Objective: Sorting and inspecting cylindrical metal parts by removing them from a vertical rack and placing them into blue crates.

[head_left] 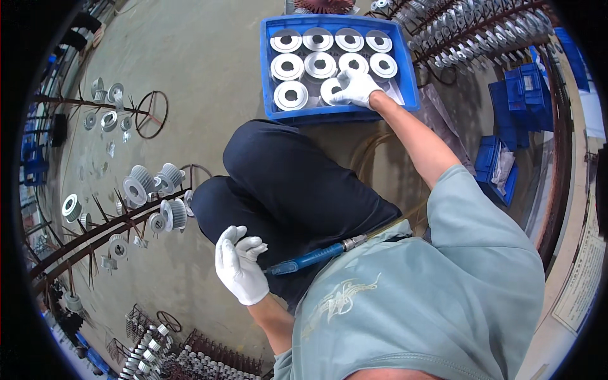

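1. Crate [316,115], 12 o'clock: blue moulded plastic, smooth, slightly shiny.
2. Flanged pulleys [277,69] inside it: silvery metal, their ring faces smooth and bright.
3. Gloves on the right hand [356,89], 1 o'clock, and left hand [240,266], 7 o'clock: white, matt cloth.
4. Trousers [285,168], centre: dark, matt woven cloth.
5. T-shirt [481,278], between 4 and 5: soft, matt grey-green cloth.
6. Hand tool [315,258], 6 o'clock: smooth blue body, shiny metal fitting.
7. Toothed pulleys [174,214], near 9: ridged grey metal.
8. Rack [69,251], between 8 and 9: rough, rust-brown metal.
9. Floor [190,95], 10 o'clock: smooth concrete, faintly glossy.
10. Bag [505,168], 3 o'clock: crinkled, translucent plastic.
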A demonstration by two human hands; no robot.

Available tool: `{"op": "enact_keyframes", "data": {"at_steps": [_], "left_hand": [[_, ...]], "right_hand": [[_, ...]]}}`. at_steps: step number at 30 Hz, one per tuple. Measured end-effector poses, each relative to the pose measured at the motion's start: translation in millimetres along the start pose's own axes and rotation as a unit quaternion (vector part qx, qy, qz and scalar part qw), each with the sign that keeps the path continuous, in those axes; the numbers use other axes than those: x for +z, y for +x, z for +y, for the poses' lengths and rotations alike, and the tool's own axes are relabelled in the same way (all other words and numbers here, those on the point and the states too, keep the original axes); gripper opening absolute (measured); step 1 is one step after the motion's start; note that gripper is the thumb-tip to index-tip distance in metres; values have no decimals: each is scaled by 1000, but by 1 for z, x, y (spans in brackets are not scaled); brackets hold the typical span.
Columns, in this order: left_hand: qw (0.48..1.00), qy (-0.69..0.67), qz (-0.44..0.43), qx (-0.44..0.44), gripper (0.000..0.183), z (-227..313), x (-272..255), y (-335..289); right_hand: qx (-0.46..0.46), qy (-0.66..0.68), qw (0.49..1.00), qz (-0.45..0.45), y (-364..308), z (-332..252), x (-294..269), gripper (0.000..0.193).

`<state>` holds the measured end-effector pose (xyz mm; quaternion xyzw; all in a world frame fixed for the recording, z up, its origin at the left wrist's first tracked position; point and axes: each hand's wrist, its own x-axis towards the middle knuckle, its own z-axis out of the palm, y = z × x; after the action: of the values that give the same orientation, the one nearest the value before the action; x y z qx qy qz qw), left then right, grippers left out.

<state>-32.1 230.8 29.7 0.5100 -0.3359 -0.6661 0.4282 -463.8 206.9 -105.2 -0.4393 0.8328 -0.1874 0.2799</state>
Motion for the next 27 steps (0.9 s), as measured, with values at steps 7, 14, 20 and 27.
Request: {"op": "enact_keyframes", "data": {"at_steps": [7, 14, 20, 27], "left_hand": [[1000, 1, 8, 1, 36, -3, 1, 1], [1000, -3, 6, 0, 34, 1, 3, 3], [995, -57, 75, -25, 32, 8, -8, 4], [954, -176, 227, 91, 25, 13, -91, 35]], "right_hand": [[-9, -44, 999, -17, 6, -3, 1, 68], [-29, 6, 999, -13, 16, 2, 8, 63], [-43, -37, 998, 33, -14, -10, -10, 42], [-282, 17, 942, 181, -52, -149, 0, 32]]}}
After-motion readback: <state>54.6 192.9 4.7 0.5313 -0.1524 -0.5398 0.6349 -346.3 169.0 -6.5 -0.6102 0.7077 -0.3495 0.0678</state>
